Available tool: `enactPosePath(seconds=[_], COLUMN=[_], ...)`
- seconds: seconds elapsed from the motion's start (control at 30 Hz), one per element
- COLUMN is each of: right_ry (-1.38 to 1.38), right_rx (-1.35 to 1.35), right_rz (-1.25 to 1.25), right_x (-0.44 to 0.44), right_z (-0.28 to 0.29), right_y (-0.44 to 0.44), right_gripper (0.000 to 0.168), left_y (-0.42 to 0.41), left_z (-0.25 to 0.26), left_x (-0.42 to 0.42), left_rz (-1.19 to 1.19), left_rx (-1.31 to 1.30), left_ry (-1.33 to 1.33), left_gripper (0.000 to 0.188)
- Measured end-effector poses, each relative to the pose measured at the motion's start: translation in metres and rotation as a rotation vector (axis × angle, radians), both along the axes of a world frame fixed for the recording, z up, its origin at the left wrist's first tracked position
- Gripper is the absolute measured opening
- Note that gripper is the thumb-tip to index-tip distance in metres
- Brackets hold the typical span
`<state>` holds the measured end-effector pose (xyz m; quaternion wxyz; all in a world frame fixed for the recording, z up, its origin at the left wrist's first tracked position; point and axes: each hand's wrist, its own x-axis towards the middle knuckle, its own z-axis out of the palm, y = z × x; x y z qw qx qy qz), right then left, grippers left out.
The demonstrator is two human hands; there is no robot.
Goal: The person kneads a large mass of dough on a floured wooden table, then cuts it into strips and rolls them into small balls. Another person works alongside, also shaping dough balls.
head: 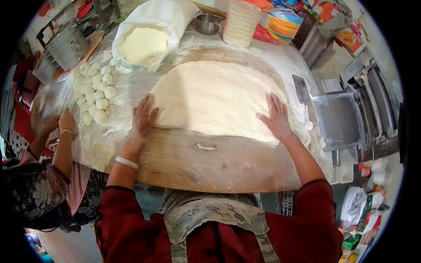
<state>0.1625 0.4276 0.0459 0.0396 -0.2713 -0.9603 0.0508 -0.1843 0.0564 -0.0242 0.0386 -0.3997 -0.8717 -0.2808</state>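
Note:
A broad, thick slab of pale dough [223, 95] lies across the floured wooden board in front of me, its front edge nearly straight and its back edge rounded. My left hand [144, 115] rests at the slab's left edge, fingers pointing away and thumb apart. On the opposite side, my right hand [277, 115] lies palm down with spread fingers on the slab's right edge. Neither hand grips anything. A small dough scrap [205, 146] sits on the bare wood [217, 167] nearer to me. Shadow falls over the left part of the slab.
Several dough balls [98, 94] lie left, near a co-worker's hands [66, 121]. Behind stand an open flour sack [144, 46], a metal cup [208, 24] and a ribbed clear container [241, 24]. A flat dark blade [300, 88] and a machine with a tray [340, 118] are right.

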Motion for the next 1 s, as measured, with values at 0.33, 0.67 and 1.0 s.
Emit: enactPosePath(seconds=[0.33, 0.67, 1.0], right_ry=[0.121, 0.110, -0.019], right_rx=[-0.027, -0.073, -0.041], right_rz=[0.700, 0.928, 0.798], right_x=[-0.170, -0.247, -0.324], right_z=[-0.005, -0.018, -0.013], right_y=[-0.146, -0.186, -0.140], right_gripper=[0.097, 0.097, 0.095], left_y=[0.006, 0.000, 0.004], left_z=[0.001, -0.013, 0.002], left_x=[0.007, -0.001, 0.006], left_rz=[0.059, 0.037, 0.067], left_rx=[0.136, 0.145, 0.243], left_ry=[-0.069, 0.027, -0.052], left_gripper=[0.060, 0.056, 0.055])
